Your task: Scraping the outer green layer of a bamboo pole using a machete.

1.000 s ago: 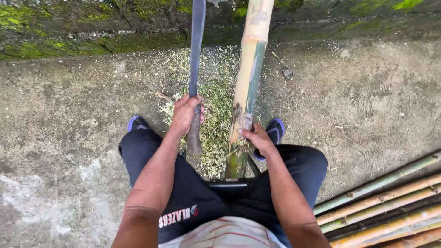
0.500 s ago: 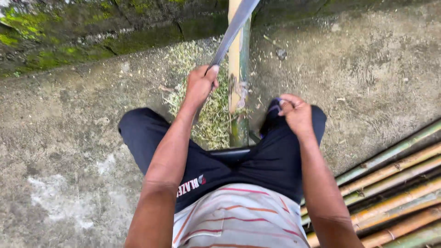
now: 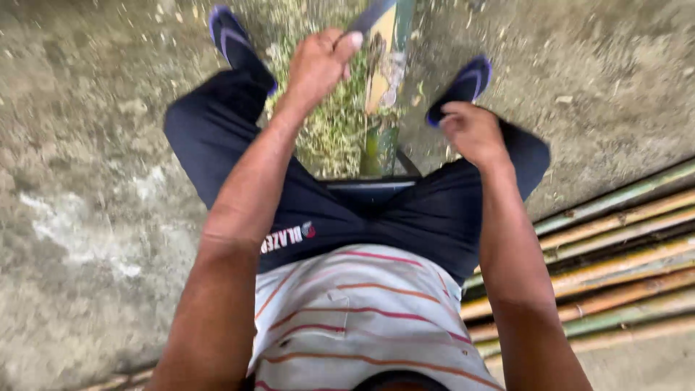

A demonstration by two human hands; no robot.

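**Blade raised over bamboo pole**

A seated person's left hand (image 3: pixel 318 65) grips the handle of a long blade (image 3: pixel 371 14), lifted above a green bamboo pole (image 3: pixel 382 108) standing between the knees. The right hand (image 3: pixel 472 132) hovers loosely curled beside the pole, holding nothing. Shavings (image 3: pixel 329 130) litter the concrete floor (image 3: pixel 87 181); cut bamboo poles (image 3: pixel 622 246) lie stacked at right.
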